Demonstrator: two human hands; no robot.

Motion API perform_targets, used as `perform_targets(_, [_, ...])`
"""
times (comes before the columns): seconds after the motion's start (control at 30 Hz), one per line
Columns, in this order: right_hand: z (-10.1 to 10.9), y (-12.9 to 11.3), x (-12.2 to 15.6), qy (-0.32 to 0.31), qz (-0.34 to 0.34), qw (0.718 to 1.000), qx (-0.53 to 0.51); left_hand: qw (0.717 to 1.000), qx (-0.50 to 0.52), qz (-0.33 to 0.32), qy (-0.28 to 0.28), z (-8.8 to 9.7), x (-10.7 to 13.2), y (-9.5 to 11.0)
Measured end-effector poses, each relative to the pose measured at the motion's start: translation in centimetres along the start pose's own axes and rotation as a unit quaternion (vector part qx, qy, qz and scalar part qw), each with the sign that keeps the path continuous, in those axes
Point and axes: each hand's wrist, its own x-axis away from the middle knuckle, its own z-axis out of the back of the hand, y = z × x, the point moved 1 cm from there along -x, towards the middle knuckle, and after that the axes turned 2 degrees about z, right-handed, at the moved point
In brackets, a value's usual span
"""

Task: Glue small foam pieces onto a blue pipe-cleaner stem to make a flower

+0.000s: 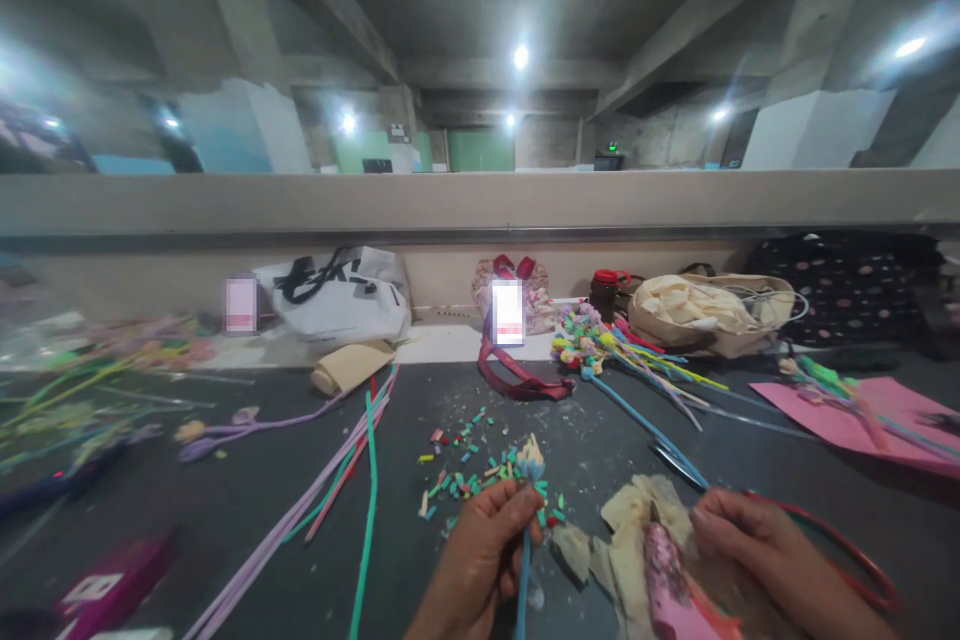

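Observation:
My left hand is closed around the blue stem of a small pipe-cleaner flower, held upright, its head cream and light blue. My right hand has its fingers pinched together; whatever they grip, if anything, is hidden. Behind that hand are red-handled scissors, blades pointing away to the left. Between the hands, a pink glue gun lies on crumpled, stained paper. Short coloured pipe-cleaner clippings are scattered just beyond my left hand.
Long lilac and green pipe cleaners lie at left, near a purple flower stem and a magenta box. Finished-looking flowers are bunched at the back. Bags, a dark bottle and pink paper line the far side.

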Motion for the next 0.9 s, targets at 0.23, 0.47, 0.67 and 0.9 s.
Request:
perform_targets(0.23, [0.6,-0.2,0.4,0.019,0.011,0.999,0.027,1.0,-0.011,0.012,-0.006,0.0,-0.3,-0.2])
perform_targets(0.47, [0.3,-3.2,1.0,0.062,0.038,0.997,0.04,0.998,-0.056,0.035,-0.004,-0.1,-0.1,-0.6])
perform_targets(0.67, [2.4,-3.5,1.7,0.111,0.026,0.993,0.001,0.999,-0.024,0.045,-0.014,-0.5,0.7,-0.1])
perform_targets(0.9, [3.1,-1.7,3.4,0.085,0.013,0.994,0.068,0.995,-0.041,0.084,-0.019,-0.6,0.2,-0.7])
